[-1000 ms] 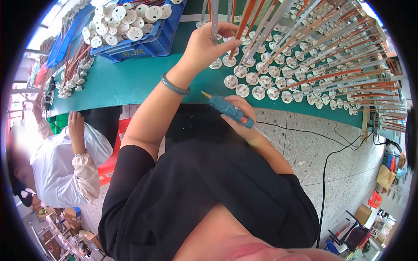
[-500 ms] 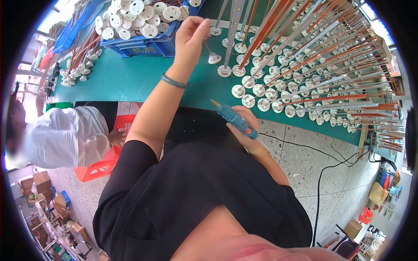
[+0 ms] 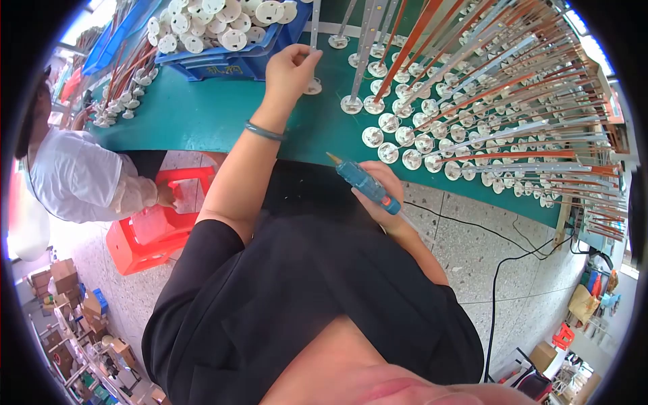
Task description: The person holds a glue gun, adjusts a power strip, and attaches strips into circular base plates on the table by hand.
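My left hand (image 3: 291, 73) is closed with thumb and fingertips on a narrow LED strip (image 3: 315, 25), which stands upright with its lit-face side showing. The strip's round white base (image 3: 312, 86) is low over or on the green table, partly behind my hand; I cannot tell whether it touches. My right hand (image 3: 383, 185) is wrapped round a blue glue gun (image 3: 361, 179) near the table's front edge. Its yellowish nozzle points up and left, away from the strip. To the right stand several rows of similar strips on white round bases (image 3: 372, 137).
A blue crate (image 3: 202, 69) heaped with white discs (image 3: 234, 40) stands at the back left. More strips (image 3: 125, 101) lie beyond it. A co-worker in a white shirt (image 3: 81, 179) is at left beside red stools (image 3: 135, 246). A black cable (image 3: 495, 290) trails across the floor.
The strip in my left hand has turned its flat face toward me, stands straighter, and its base has shifted left. The co-worker has moved, showing more red stool. My right hand stays nearly still.
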The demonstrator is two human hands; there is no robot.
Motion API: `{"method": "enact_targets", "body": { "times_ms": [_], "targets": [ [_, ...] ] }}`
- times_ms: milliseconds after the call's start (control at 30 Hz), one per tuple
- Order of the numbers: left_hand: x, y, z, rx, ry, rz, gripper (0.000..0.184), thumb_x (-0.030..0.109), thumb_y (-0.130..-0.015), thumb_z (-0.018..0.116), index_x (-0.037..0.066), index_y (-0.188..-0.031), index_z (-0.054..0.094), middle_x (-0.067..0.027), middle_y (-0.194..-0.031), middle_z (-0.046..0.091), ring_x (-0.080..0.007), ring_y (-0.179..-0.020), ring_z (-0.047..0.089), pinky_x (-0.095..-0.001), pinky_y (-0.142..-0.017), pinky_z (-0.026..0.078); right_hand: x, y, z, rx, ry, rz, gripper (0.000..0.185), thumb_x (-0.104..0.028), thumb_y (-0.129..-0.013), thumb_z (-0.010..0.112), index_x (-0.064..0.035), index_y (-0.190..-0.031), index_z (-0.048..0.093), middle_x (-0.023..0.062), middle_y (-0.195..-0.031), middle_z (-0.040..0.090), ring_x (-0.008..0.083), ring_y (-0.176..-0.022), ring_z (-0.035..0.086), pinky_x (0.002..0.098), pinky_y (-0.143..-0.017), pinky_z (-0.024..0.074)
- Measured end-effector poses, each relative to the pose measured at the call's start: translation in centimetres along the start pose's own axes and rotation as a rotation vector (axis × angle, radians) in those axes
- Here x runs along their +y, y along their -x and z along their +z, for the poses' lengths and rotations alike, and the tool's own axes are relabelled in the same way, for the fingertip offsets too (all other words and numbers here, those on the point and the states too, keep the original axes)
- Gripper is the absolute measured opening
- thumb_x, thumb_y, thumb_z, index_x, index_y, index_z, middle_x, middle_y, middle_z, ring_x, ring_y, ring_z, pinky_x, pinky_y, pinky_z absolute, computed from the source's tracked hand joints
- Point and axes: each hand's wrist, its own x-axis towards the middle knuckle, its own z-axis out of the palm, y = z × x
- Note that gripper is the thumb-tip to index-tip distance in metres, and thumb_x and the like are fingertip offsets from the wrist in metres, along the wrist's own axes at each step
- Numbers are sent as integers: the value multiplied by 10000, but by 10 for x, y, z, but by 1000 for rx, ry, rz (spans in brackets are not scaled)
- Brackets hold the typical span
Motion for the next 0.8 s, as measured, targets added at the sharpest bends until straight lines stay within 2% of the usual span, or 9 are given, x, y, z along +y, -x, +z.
{"method": "enact_targets", "body": {
  "times_ms": [167, 267, 400, 500, 600, 700, 800],
  "targets": [
    [19, 5, 11, -106, 141, 45, 237, 211, -808, 763, 6, -920, 724, -38, -716, 675, -65, -628, 586, -231, -570, 464, 0, 2, -1, 11, 0, 19, 286, 12, -707, 760, -8, -955, 620, 154, -1051, 660, 294, -930, 641, 352, -809, 506],
    [17, 5, 22, -196, 96, 103, 237, 205, -810, 760, 12, -943, 729, -48, -763, 695, -73, -662, 606, -233, -596, 477, 4, 3, 1, 12, -23, 18, 276, 9, -710, 756, -8, -951, 621, 157, -1056, 658, 295, -938, 640, 354, -817, 505],
    [3, -4, 36, -298, -98, 132, 204, 165, -828, 730, 22, -974, 733, -32, -773, 702, -84, -672, 617, -244, -609, 484, 2, 3, -1, 16, -11, 18, 282, 6, -714, 753, -7, -961, 617, 158, -1060, 657, 296, -939, 640, 358, -819, 505],
    [3, -2, 42, -373, 78, 145, 207, 163, -823, 729, 27, -980, 734, -30, -768, 698, -78, -666, 607, -244, -611, 482, -1, 3, -1, 26, -15, 17, 288, 5, -714, 753, -7, -967, 615, 158, -1062, 656, 297, -939, 640, 359, -819, 505],
    [3, -1, 42, -389, 89, 96, 207, 155, -822, 722, 33, -988, 733, -31, -775, 699, -73, -661, 601, -243, -615, 482, 2, 3, -1, 28, -16, 4, 286, 5, -713, 753, -6, -963, 616, 159, -1061, 656, 296, -937, 641, 357, -816, 505],
    [-11, -7, 41, -398, 46, 169, 228, 134, -834, 697, 44, -1042, 721, -24, -784, 686, -65, -652, 588, -240, -605, 476, 3, 3, 0, 22, -15, 4, 279, 3, -712, 755, -6, -956, 619, 159, -1058, 656, 294, -932, 641, 355, -813, 506],
    [10, -5, 28, -398, -5, 198, 248, 104, -841, 670, 51, -1081, 705, -7, -794, 666, -57, -639, 570, -242, -590, 467, 1, 2, -1, 16, -5, 15, 272, 0, -712, 757, -7, -947, 621, 159, -1055, 657, 291, -928, 641, 351, -809, 506]
  ]
}}
